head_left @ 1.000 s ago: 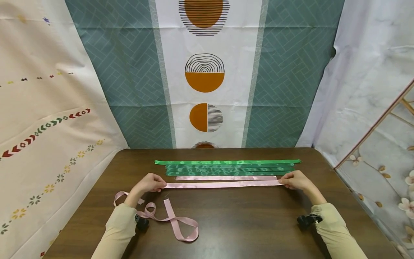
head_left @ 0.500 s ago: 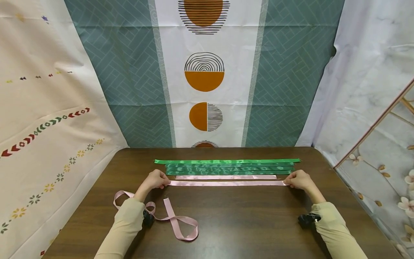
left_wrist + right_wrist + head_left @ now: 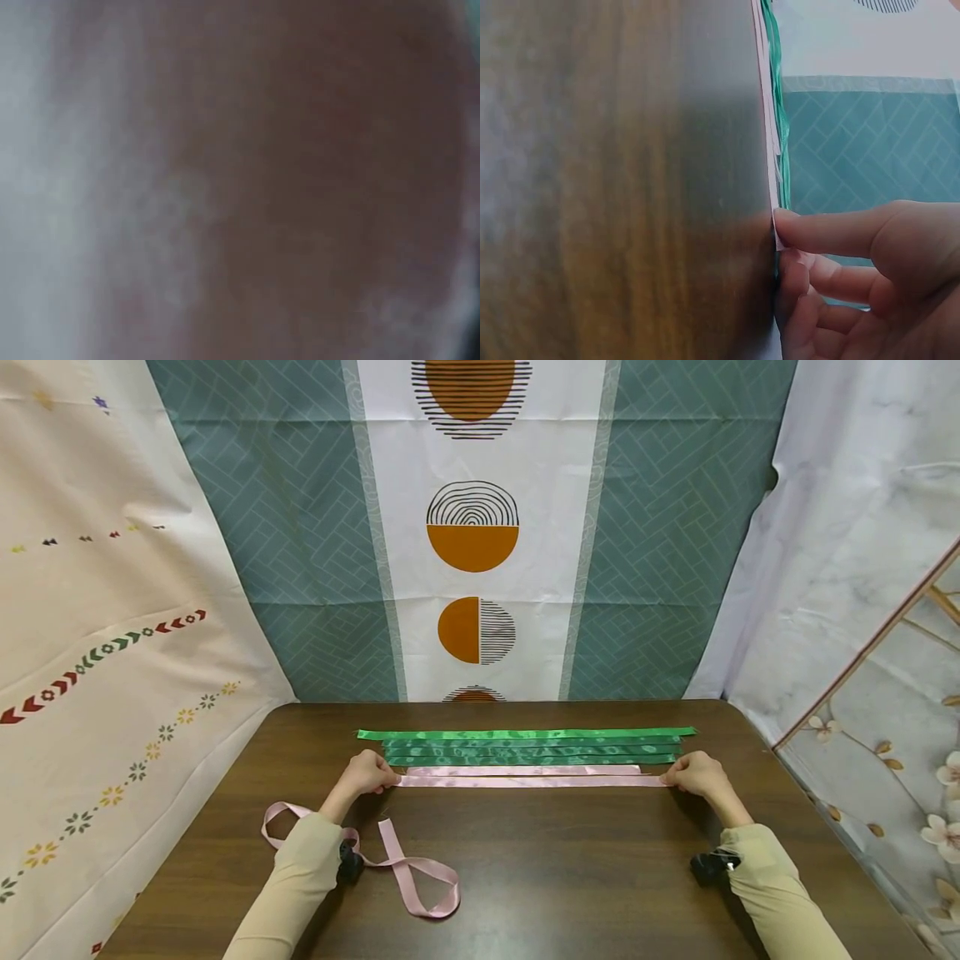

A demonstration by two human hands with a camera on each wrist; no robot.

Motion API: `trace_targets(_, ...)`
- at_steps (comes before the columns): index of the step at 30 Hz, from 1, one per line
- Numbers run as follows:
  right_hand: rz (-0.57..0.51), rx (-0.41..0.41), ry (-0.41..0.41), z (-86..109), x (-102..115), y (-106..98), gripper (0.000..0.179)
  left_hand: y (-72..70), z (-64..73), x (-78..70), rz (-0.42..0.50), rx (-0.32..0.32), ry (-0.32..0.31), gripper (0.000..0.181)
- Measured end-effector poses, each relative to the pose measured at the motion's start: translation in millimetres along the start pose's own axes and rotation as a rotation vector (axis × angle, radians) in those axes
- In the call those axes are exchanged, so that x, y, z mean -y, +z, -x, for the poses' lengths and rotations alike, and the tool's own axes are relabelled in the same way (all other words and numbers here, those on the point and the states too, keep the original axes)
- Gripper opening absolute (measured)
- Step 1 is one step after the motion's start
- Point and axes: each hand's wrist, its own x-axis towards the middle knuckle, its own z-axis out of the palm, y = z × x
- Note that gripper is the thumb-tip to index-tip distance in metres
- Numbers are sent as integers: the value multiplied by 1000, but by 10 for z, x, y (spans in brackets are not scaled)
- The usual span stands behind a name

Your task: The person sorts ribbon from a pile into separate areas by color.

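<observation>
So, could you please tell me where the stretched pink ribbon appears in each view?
Head: the stretched pink ribbon lies straight across mid-table, its ends held by the left hand and right hand.
Left wrist: blurred; not discernible.
Right wrist: a thin vertical strip above the fingers.
Shared landmark: green ribbons alongside.

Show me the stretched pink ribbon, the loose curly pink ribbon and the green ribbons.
stretched pink ribbon [image 3: 528,782], head view, middle of its length.
loose curly pink ribbon [image 3: 427,893], head view, its right-hand loop.
green ribbons [image 3: 525,735], head view, the farthest strip's middle.

straight ribbon [image 3: 528,782] before ribbon row [image 3: 525,745] | looped ribbon [image 3: 408,868] nearest, left
</observation>
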Motion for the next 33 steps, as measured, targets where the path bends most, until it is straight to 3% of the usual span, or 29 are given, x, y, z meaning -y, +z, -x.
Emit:
trace_targets(19,5,-16,17,-36,1,4,21,31,-1,-24,-55,-44,-89,32)
trace_targets(33,-22,-48,44,-40,-27,4,21,-20,35,3,-9,-28,-150,34)
